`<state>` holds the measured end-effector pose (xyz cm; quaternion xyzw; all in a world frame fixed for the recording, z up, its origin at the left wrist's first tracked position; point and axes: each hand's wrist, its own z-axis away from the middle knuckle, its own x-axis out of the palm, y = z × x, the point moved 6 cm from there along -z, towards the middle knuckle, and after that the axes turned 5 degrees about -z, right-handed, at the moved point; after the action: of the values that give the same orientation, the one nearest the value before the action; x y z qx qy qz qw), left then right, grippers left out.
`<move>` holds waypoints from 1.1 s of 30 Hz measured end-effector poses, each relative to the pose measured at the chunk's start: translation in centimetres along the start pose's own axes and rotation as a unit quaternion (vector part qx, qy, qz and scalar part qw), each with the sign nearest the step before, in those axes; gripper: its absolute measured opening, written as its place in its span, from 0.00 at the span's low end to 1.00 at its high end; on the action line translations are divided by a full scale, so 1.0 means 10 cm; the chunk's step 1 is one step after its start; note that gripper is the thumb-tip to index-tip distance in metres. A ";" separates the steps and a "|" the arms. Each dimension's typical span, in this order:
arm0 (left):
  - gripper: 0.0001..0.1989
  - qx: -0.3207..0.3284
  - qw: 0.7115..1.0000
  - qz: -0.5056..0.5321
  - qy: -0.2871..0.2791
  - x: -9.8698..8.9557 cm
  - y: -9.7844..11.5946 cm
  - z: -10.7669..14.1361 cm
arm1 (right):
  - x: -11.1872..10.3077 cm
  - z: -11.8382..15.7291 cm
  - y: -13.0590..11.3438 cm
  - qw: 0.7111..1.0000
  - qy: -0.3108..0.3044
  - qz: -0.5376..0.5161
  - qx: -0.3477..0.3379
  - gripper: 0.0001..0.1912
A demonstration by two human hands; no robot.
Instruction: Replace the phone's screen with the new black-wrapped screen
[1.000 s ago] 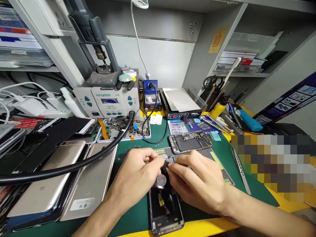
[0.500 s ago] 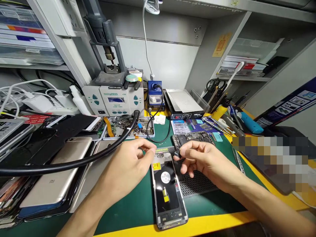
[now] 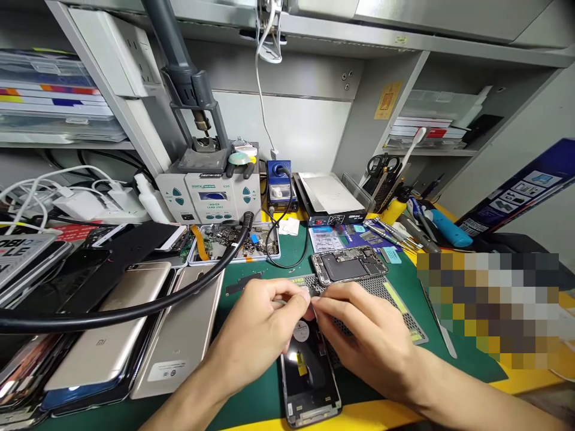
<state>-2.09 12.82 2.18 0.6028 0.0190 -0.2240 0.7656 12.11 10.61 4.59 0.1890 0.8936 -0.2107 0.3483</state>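
My left hand (image 3: 267, 326) and my right hand (image 3: 371, 338) meet above the upper end of a phone screen assembly (image 3: 309, 383), which lies with its back side up. Thumb and forefinger of each hand are pinched together, the tips almost touching. A small dark piece shows by the fingertips, but its kind is too small and covered to make out. The hands hide the top part of the screen assembly; its round white sticker (image 3: 301, 331) shows just below them. Just behind the fingers, an opened phone body (image 3: 350, 265) lies with its battery and board exposed.
A perforated metal mat (image 3: 399, 311) lies under the work, with tweezers (image 3: 442, 335) to its right. Several phones (image 3: 108, 326) are stacked at left, crossed by a thick black hose (image 3: 135, 308). Behind stand a hot-air station (image 3: 211, 197) and a parts tray (image 3: 233, 242).
My hands, apart before, have come together over the screen assembly, the left moving right and the right moving down. The view has tilted up, and the opened phone body is less covered.
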 end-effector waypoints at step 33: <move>0.11 0.138 0.963 -0.226 -0.056 -0.13 0.17 -0.10 | 0.23 -0.14 0.50 0.732 -0.305 -0.400 0.460 0.04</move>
<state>-2.42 14.44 3.91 0.6690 0.0810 -0.4244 0.6048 12.17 15.94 2.70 -0.1233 0.5264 -0.7622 0.3559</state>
